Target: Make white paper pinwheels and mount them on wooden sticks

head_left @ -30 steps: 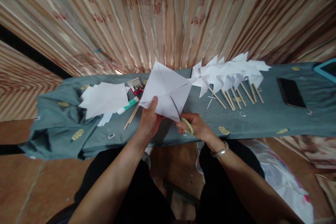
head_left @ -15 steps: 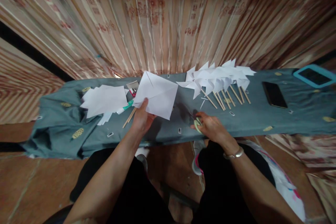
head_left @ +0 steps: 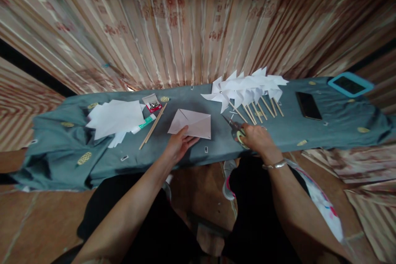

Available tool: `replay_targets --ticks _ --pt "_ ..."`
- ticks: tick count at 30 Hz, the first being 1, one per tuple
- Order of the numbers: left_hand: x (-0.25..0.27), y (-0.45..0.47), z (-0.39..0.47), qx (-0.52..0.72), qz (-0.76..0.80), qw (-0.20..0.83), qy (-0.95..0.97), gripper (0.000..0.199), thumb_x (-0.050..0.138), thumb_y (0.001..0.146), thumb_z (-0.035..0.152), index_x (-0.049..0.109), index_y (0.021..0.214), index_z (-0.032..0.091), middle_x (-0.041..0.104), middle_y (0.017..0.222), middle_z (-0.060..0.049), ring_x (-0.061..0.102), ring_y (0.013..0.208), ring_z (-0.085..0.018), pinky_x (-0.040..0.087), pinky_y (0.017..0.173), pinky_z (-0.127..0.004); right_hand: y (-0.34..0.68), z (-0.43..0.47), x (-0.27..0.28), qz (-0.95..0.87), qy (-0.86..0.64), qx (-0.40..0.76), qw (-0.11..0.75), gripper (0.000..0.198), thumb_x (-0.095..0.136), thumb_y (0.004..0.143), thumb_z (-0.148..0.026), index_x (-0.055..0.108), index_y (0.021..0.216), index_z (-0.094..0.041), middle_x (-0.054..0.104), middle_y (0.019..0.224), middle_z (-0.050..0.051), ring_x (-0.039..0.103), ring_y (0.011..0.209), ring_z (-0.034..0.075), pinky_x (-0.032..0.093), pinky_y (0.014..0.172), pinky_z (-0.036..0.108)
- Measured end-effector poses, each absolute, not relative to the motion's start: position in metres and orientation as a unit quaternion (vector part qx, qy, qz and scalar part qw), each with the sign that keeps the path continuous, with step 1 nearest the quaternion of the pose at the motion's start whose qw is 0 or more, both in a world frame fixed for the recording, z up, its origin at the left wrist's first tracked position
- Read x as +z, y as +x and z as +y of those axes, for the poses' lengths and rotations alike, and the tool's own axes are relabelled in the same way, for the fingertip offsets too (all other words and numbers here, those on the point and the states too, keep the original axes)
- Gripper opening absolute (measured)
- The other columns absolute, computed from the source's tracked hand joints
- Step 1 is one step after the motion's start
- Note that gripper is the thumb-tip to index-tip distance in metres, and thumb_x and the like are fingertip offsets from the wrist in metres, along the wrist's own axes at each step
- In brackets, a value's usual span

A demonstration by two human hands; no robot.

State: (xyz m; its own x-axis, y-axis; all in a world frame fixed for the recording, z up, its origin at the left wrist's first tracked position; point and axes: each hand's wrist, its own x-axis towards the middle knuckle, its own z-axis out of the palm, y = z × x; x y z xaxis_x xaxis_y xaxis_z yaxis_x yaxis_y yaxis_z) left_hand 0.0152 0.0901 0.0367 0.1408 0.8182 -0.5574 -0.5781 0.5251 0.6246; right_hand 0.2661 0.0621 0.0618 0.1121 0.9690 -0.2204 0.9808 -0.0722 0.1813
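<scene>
My left hand [head_left: 181,144] pinches the near edge of a white sheet of paper [head_left: 194,123], thumb on top and fingers beneath. Creases cross the sheet, and a slit runs in from its upper left corner. To the right, my right hand [head_left: 258,137] is closed around the handles of a pair of scissors [head_left: 236,128], whose blades point up and left over the cloth. Beyond the scissors lies a row of white paper pinwheels [head_left: 244,88] on wooden sticks. Thin white paper strips [head_left: 232,116] rest close to the blade tips.
Left on the cloth-covered table [head_left: 173,161] are a stack of white paper [head_left: 119,117], a green-and-white tube [head_left: 144,123], a small red box of metal pins [head_left: 153,105] and two wooden sticks [head_left: 153,127]. A phone [head_left: 308,105] and a blue-framed tablet [head_left: 351,84] lie right. A curtain [head_left: 185,29] hangs behind.
My left hand has lowered the paper and tilted it flatter, uncovering the pin box and sticks. My right hand still holds the scissors, slightly further right in view. The whole view has shifted a little.
</scene>
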Motion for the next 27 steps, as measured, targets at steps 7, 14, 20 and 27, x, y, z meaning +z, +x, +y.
replay_targets --ticks 7,14,20,27 --pt "0.026 0.001 0.042 0.311 0.437 0.806 0.25 0.026 0.072 0.084 0.036 0.07 0.093 0.011 0.076 0.092 -0.015 0.075 0.078 -0.022 0.059 0.068 -0.029 0.275 0.072 0.055 0.656 0.745 -0.023 0.119 0.041 0.065 0.089 -0.038 0.058 0.117 -0.008 0.075 0.101 0.023 0.072 0.1 0.034 0.05 0.079 0.035" --pt "0.022 -0.023 0.05 0.363 0.473 0.491 0.635 0.019 0.062 0.088 0.03 0.077 0.094 0.021 0.071 0.079 -0.005 0.065 0.065 -0.016 0.054 0.07 -0.031 0.277 0.072 0.054 0.667 0.732 -0.021 0.14 0.034 0.062 0.09 -0.037 0.065 0.111 -0.011 0.075 0.103 0.022 0.071 0.102 0.035 0.05 0.079 0.036" --pt "0.018 -0.045 0.088 0.278 0.451 0.18 0.829 0.032 0.048 0.092 0.015 0.07 0.116 0.015 0.067 0.121 -0.015 0.057 0.113 -0.028 0.048 0.099 -0.046 0.272 0.078 0.056 0.664 0.731 -0.033 0.152 0.035 0.061 0.09 -0.039 0.065 0.113 -0.012 0.075 0.105 0.02 0.071 0.103 0.035 0.049 0.08 0.036" --pt "0.008 -0.037 0.093 0.144 0.479 0.14 0.854 0.037 0.047 0.092 0.012 0.062 0.125 0.012 0.062 0.129 -0.017 0.053 0.119 -0.031 0.048 0.095 -0.048 0.268 0.082 0.058 0.655 0.738 -0.037 0.156 0.038 0.063 0.09 -0.042 0.067 0.112 -0.011 0.075 0.103 0.022 0.071 0.103 0.035 0.049 0.081 0.036"
